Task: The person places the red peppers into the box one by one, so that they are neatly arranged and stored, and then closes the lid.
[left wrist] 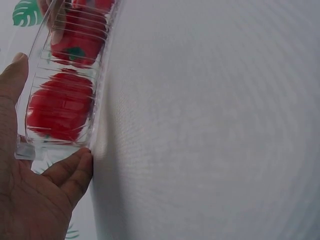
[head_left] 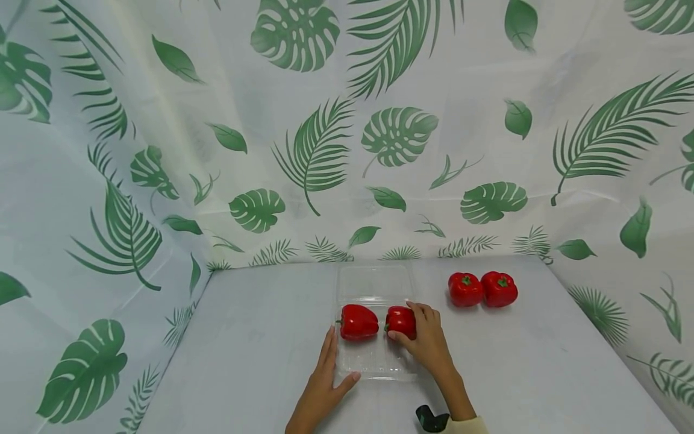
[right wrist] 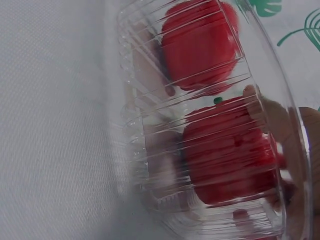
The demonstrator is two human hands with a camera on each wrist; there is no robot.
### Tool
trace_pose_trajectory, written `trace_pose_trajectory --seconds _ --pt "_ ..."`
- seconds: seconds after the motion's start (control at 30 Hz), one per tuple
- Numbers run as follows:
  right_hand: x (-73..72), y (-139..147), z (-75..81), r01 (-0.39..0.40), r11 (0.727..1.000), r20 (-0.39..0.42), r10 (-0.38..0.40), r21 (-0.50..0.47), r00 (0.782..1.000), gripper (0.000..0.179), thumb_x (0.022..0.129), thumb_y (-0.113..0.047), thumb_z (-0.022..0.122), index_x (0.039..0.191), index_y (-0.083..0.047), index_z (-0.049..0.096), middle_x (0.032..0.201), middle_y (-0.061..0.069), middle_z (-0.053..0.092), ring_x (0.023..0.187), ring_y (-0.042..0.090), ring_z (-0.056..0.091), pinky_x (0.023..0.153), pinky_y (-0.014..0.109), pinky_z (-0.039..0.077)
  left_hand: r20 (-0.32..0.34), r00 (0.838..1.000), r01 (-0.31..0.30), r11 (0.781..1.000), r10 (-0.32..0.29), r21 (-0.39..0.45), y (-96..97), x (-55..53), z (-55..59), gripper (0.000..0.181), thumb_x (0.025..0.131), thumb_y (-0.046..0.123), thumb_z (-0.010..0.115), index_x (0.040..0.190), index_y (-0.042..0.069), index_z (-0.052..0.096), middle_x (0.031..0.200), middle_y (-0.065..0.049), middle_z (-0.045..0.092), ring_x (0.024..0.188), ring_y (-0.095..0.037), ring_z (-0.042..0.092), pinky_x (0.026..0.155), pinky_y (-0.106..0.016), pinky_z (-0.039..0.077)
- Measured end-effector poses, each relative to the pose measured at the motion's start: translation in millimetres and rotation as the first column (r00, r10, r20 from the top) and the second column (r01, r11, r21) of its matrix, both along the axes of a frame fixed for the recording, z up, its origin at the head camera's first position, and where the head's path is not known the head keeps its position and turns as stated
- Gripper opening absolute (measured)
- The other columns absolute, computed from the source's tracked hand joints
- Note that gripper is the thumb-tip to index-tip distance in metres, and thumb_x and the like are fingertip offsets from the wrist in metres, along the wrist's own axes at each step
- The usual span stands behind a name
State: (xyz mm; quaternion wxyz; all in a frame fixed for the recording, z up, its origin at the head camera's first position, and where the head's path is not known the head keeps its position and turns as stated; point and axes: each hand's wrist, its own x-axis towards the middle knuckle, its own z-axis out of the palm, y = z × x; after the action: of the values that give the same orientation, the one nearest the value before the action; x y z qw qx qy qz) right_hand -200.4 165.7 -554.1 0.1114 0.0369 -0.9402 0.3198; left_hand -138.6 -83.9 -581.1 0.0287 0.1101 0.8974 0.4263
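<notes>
A clear plastic clamshell container (head_left: 360, 364) lies on the table with its lid (head_left: 374, 281) folded back, away from me. In its left half a red bell pepper (head_left: 358, 323) lies on its side, stem to the left. My right hand (head_left: 432, 343) grips a second red bell pepper (head_left: 400, 321) in the right half, thumb in front and fingers behind. With fingers extended, my left hand (head_left: 322, 386) touches the container's left side, its thumb near the front edge. In the right wrist view, the ribbed clear wall (right wrist: 145, 165) stands before both peppers.
Two more red bell peppers, a left one (head_left: 465, 289) and a right one (head_left: 499, 289), stand side by side at the back right, stems up. A black object (head_left: 431, 419) lies by my right sleeve. A leaf-patterned sheet (head_left: 325, 229) hangs behind the white table (head_left: 260, 337).
</notes>
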Motion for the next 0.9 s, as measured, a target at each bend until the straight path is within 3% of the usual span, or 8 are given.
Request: trace_pose_trajectory --seconds 0.47,0.67,0.77,0.83,0.9 --pt "1.6 7 3.0 -0.018 0.994 -0.004 0.018 -0.108 1.000 0.073 0.083 -0.026 0.078 0.143 -0.006 0.042 0.137 0.020 0.049 0.126 0.035 0.044 0.098 0.055 0.052 -0.012 1.000 0.002 1.000 -0.002 0.014 1.1 0.4 1.5 0.095 0.090 0.055 0.061 0.159 0.018 0.007 0.167 0.004 0.000 0.151 -0.030 0.017 0.110 -0.058 0.034" --pt "7.2 19 7.4 0.005 0.967 -0.093 -0.030 -0.253 0.995 0.060 0.090 -0.022 0.071 0.141 -0.005 0.044 0.132 0.018 0.059 0.122 0.035 0.056 0.095 0.053 0.053 0.012 1.000 0.001 1.000 -0.001 0.005 -0.3 1.1 2.8 0.096 0.090 0.056 0.061 0.159 0.018 0.006 0.167 0.002 0.000 0.151 -0.031 0.017 0.110 -0.058 0.034" --pt "8.9 31 11.4 0.075 0.951 -0.229 -0.148 -0.300 0.962 0.045 0.093 -0.016 0.067 0.133 -0.003 0.053 0.124 0.015 0.065 0.114 0.030 0.062 0.091 0.037 0.057 0.019 1.000 -0.001 1.000 0.001 0.003 -0.6 1.1 3.6 0.096 0.089 0.056 0.062 0.159 0.018 0.006 0.167 0.003 0.000 0.151 -0.031 0.017 0.110 -0.058 0.034" --pt "8.3 41 14.4 0.137 0.932 -0.334 -0.254 -0.336 0.908 0.035 0.093 -0.011 0.065 0.126 -0.001 0.059 0.118 0.014 0.066 0.106 0.023 0.063 0.086 0.019 0.056 0.018 1.000 -0.001 1.000 0.001 0.003 -0.8 0.7 3.8 0.096 0.089 0.056 0.062 0.159 0.019 0.007 0.167 0.003 0.001 0.151 -0.031 0.018 0.110 -0.058 0.035" --pt "6.2 53 17.9 0.203 0.901 -0.407 -0.362 -0.383 0.839 0.029 0.093 -0.009 0.063 0.120 0.001 0.061 0.114 0.015 0.066 0.101 0.014 0.060 0.081 0.005 0.049 0.014 1.000 -0.002 1.000 0.002 0.004 -0.9 0.2 4.2 0.096 0.089 0.056 0.062 0.159 0.020 0.006 0.167 0.004 0.001 0.151 -0.031 0.018 0.110 -0.059 0.035"
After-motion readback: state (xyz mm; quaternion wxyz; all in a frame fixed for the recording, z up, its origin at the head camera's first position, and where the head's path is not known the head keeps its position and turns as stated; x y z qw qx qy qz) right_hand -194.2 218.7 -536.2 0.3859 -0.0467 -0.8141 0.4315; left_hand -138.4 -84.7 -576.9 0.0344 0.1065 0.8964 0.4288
